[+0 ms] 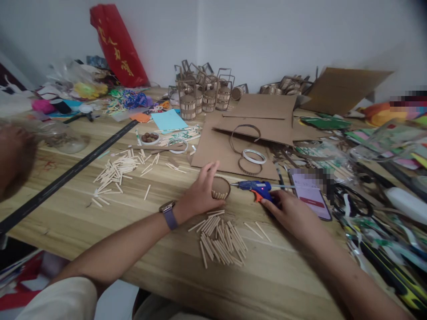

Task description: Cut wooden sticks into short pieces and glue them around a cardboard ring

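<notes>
My left hand (200, 191), with a watch on its wrist, curves around the side of a small round cardboard piece (221, 188). Short wooden sticks line the near edge of this piece. My right hand (293, 213) grips the handle of a blue glue gun (251, 185) with an orange trigger. A small light glows on the gun, and its nozzle points left at the round piece, just short of it. Close in front of my left hand lies a heap of short wooden sticks (223, 240). Two loose sticks (258, 230) rest to the heap's right.
Behind my hands are cardboard sheets (213, 146) and a roll of white tape (254, 156). A phone (310, 193) lies by my right hand. Finished stick baskets (203, 95) stand at the back. Another person's blurred hand (15, 151) is at far left, beyond a black strip (73, 171).
</notes>
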